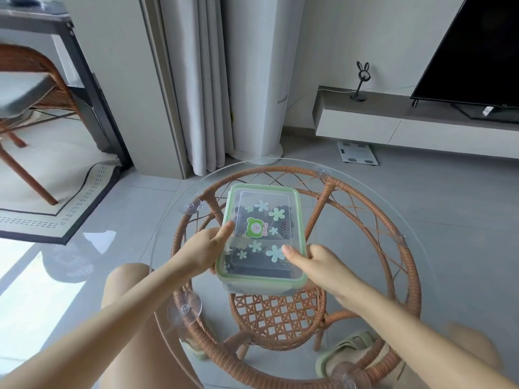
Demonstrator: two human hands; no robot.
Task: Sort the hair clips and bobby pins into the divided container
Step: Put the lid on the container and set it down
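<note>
container (262,237) | lidded, mid-table | left hand (209,245), right hand (314,261) gripping sides

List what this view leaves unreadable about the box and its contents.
- Dark contents of the container: lid stickers and glare blur them; clips or pins untellable.
- Dividers: hidden beneath the lid.
- Left hand and right hand: fingers hidden behind the box sides.
- Lid lettering: too small.

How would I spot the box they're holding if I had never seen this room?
Find the round glass-topped rattan table in the middle of the room. On it sits a clear plastic container with a green-rimmed lid, held at its sides by the left hand and right hand. Flower stickers and a green bear sticker mark it out.
</note>
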